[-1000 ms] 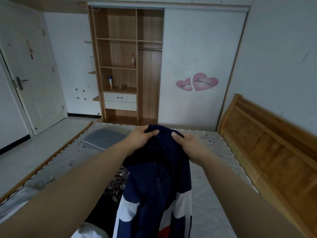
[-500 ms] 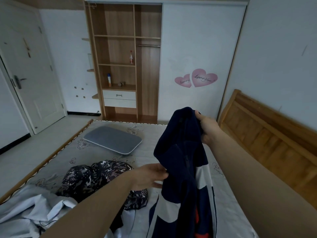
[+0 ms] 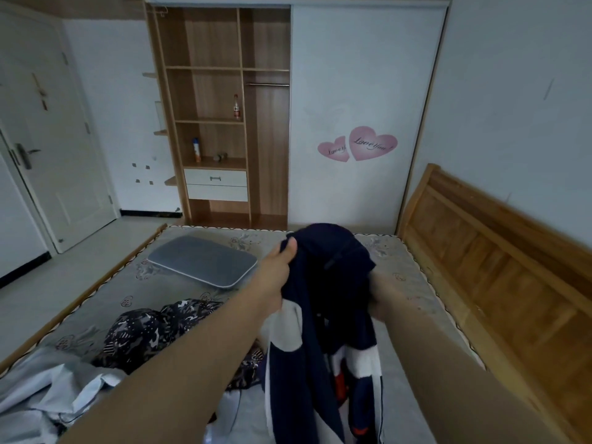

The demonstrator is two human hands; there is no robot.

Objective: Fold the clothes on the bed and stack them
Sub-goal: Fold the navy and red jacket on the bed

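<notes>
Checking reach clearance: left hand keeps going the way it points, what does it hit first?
Probably nothing near: left hand, gripping the jacket, points over bare mattress toward the wardrobe. Depth is unclear.

Matt cloth jacket (image 3: pixel 323 283); wood headboard (image 3: pixel 499 248)

Two pink heart stickers on the white wardrobe door (image 3: pixel 368 107) carry script: the larger heart (image 3: pixel 373 143) reads "Love You"; the smaller heart (image 3: pixel 333 149) shows "Love Yo", its end overlapped.
</notes>
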